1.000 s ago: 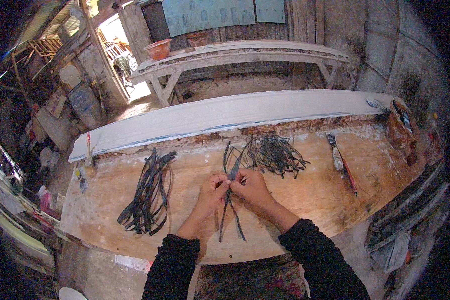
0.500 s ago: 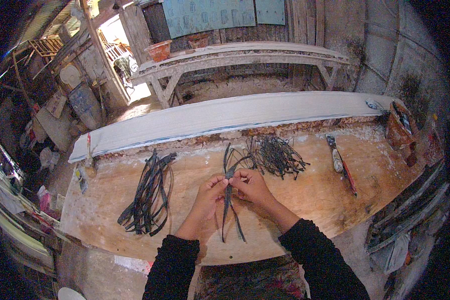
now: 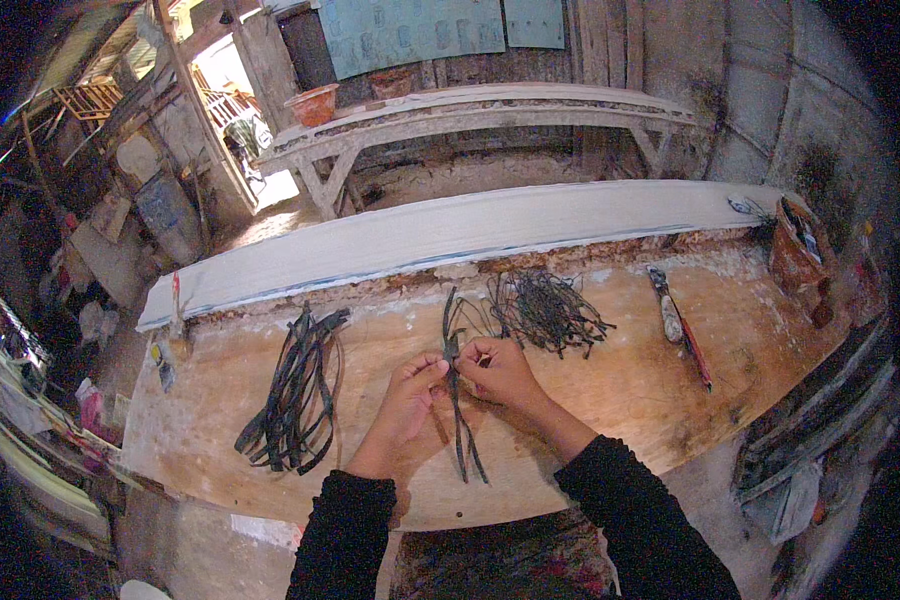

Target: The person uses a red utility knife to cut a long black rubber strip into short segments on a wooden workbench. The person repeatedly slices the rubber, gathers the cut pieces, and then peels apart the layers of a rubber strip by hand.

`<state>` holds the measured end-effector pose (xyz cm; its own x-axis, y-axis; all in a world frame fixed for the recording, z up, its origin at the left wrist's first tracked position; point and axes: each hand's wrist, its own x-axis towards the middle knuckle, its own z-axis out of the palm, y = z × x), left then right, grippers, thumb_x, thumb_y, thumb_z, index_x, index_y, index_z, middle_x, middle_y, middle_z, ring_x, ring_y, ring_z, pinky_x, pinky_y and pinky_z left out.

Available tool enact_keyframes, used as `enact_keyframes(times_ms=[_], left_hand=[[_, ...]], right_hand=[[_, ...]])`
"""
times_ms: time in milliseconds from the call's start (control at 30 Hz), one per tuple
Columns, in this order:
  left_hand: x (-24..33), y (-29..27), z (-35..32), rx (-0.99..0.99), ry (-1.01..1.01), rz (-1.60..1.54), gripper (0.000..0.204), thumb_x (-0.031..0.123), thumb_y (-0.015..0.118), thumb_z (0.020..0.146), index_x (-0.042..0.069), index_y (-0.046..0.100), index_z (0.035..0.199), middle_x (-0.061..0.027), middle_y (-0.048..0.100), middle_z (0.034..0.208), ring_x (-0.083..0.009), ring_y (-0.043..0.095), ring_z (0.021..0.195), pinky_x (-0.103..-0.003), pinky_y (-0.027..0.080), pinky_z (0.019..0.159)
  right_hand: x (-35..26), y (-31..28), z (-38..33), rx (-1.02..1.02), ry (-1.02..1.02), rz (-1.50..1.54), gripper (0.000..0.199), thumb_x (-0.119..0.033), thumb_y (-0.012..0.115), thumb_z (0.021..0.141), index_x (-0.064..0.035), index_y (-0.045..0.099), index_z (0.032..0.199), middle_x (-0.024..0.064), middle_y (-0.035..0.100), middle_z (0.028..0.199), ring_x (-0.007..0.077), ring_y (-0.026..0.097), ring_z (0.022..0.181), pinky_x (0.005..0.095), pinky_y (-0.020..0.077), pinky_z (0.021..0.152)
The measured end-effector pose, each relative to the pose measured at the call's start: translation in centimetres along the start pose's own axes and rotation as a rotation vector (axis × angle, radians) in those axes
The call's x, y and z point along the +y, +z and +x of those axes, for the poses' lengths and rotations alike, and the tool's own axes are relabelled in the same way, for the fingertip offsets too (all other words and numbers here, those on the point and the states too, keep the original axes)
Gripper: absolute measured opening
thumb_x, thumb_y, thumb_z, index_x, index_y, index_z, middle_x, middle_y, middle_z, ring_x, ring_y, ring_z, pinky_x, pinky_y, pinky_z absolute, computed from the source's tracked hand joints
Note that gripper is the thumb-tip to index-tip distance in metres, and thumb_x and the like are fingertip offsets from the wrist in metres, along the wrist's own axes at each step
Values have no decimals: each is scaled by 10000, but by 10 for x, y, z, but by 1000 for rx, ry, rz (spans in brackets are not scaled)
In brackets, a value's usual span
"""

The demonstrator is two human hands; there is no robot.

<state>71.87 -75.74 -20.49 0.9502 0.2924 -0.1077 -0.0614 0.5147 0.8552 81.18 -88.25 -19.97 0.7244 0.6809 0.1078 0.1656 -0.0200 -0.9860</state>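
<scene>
Both my hands meet over the middle of a wooden board (image 3: 610,420), pinching black strips (image 3: 458,425) whose tails hang toward me and whose other ends stick up past my fingers. My left hand (image 3: 410,395) grips them between thumb and forefinger. Close against it, my right hand (image 3: 498,372) has its fingertips closed on the same strips. To the left lies a bundle of long flat black strips (image 3: 290,400). Just beyond my right hand is a tangled pile of thin black knotted strips (image 3: 550,312).
A long white slab (image 3: 450,225) runs behind the board. On the right lie a brush-like tool and a red-handled tool (image 3: 698,360), with a brown container (image 3: 800,245) beyond. At the left edge rests a small scraper (image 3: 162,370). A rear bench (image 3: 490,115) carries terracotta pots (image 3: 313,105).
My right fingers have shifted slightly down and curled in more. The strip end that stuck out to the upper right is now drawn in, and the hanging tails lie closer together.
</scene>
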Motion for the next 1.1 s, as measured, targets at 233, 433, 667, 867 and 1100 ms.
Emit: enact_keyframes(times_ms=[233, 433, 667, 867, 1100], left_hand=[[-5, -14, 5, -81, -59, -72, 92, 104, 567, 792, 63, 563, 875, -32, 597, 855, -144, 569, 792, -290, 460, 718], [-3, -9, 4, -116, -63, -85, 149, 140, 570, 809, 66, 573, 938, 8, 595, 847, -81, 545, 742, -233, 415, 633], [2, -5, 0, -134, -58, -33, 142, 141, 564, 814, 54, 571, 927, 0, 592, 838, -95, 554, 718, -239, 437, 596], [2, -2, 0, -151, -58, 17, 119, 133, 559, 814, 54, 568, 903, -4, 590, 826, -103, 556, 739, -251, 445, 612], [0, -12, -2, -158, 74, 80, 114, 135, 540, 824, 43, 555, 890, -26, 579, 847, -129, 550, 773, -264, 435, 736]], right_hand=[[-5, -2, 0, 19, 55, -89, 122, -151, 571, 718, -33, 565, 687, 26, 537, 567, 100, 497, 498, 254, 390, 469], [17, 0, 7, 7, -122, -29, 55, -79, 571, 751, -33, 553, 776, -16, 508, 605, 45, 455, 461, 185, 337, 395], [-10, 1, -1, -81, 170, 323, 63, -102, 557, 804, -43, 555, 827, -20, 511, 601, 43, 459, 452, 179, 336, 392], [-12, -1, -2, -64, 189, 340, 75, -119, 562, 806, -45, 555, 819, -25, 503, 571, 42, 455, 440, 181, 333, 386], [11, 1, 5, 67, -104, -91, 133, -142, 592, 713, -34, 591, 790, 48, 592, 671, 146, 564, 609, 294, 451, 578]])
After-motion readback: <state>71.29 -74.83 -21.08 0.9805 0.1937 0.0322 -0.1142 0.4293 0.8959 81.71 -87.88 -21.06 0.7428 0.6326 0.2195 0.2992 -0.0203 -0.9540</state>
